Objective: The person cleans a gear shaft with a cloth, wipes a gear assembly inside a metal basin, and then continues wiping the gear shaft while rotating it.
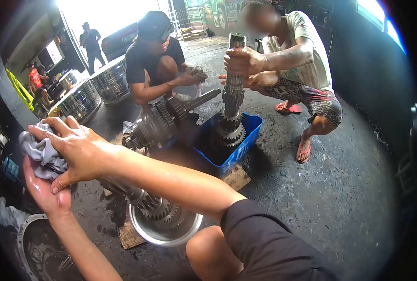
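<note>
A crumpled grey rag (42, 152) is pressed between my two hands at the far left. My right hand (79, 149) is closed over it from above, fingers bent around its far side. Below, my left hand (49, 194) supports the rag with the palm turned up; its fingers are partly hidden behind the cloth. Both hands look wet or oily. Under my right forearm, a metal gear shaft (158, 208) leans with its toothed end in a round silver basin (171, 242). My forearm covers part of the shaft.
A co-worker grips an upright gear shaft (234, 86) in a blue tub (236, 159). Another crouching person holds a cloth (197, 72) behind a gear assembly (164, 117). A metal housing (35, 248) lies lower left. Wood pieces (132, 236) lie on the dark, stained floor (311, 210).
</note>
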Available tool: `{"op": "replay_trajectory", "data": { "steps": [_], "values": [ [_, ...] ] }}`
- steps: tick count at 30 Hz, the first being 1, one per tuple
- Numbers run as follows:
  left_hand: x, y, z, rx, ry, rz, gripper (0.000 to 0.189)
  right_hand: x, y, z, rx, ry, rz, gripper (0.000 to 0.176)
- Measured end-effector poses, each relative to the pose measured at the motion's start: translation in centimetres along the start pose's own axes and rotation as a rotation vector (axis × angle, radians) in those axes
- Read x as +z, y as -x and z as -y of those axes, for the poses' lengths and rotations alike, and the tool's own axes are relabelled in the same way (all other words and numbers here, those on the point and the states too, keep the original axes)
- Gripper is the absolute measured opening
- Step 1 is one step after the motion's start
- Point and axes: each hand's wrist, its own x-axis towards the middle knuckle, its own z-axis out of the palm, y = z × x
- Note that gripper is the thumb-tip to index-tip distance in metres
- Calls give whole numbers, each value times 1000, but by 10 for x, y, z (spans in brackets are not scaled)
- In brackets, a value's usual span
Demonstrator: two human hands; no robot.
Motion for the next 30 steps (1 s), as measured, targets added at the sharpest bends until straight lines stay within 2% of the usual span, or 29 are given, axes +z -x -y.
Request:
{"op": "replay_trajectory", "data": {
  "steps": [1,2,3,4,5,6,7,8,9,11,13,14,16,17,18,20,22,24,25,28,30],
  "values": [
    [6,3,-4,-12,10,115,62,4,-1,-3,9,66,-2,112],
    [3,2,-3,-15,6,115,62,9,-1,-5,21,130,-2,108],
    [-11,2,-3,-2,-28,171,63,13,-1,-2,61,154,0,87],
    [-27,-1,-2,10,-66,226,63,14,-4,-1,60,150,2,87],
    [-51,-5,-4,-75,-52,243,63,16,-5,-1,104,161,-19,77],
    [-83,-11,0,-95,-86,370,62,19,-5,-1,149,172,-41,68],
    [-118,-17,9,-111,-121,498,60,24,-6,-2,132,178,-158,58],
    [-173,-22,49,-62,-234,421,61,30,-8,-4,125,169,-159,58],
    [-212,-25,81,-11,-345,340,63,35,-11,-7,192,50,-261,55],
    [-146,30,121,-67,-441,376,76,34,-19,-8,375,-230,-387,45],
    [-136,38,156,51,-447,443,88,23,-25,-7,370,-698,-428,32],
    [-135,34,165,46,-441,437,88,24,-28,-13,342,-895,-461,28],
    [-131,25,181,0,-390,304,92,21,-28,-23,350,-1123,-443,27],
    [-135,23,185,28,-370,276,89,19,-27,-23,455,-1150,-494,31],
    [-132,21,187,29,-364,278,89,15,-23,-35,372,-1108,-480,39],
    [-131,23,188,4,-407,231,90,3,-23,-60,554,-791,-678,49],
    [-123,25,187,35,-407,205,89,-34,-21,-64,414,-971,-811,42],
    [-120,31,188,64,-400,147,88,-75,-12,-90,320,-1158,-701,45],
    [-121,31,186,59,-419,193,86,-94,-2,-94,357,-1174,-688,45],
    [-115,35,176,86,-455,245,81,-162,20,-96,741,-864,-676,36],
    [-115,36,177,75,-440,252,81,-167,62,-93,562,-436,-583,44]
  ]
}}
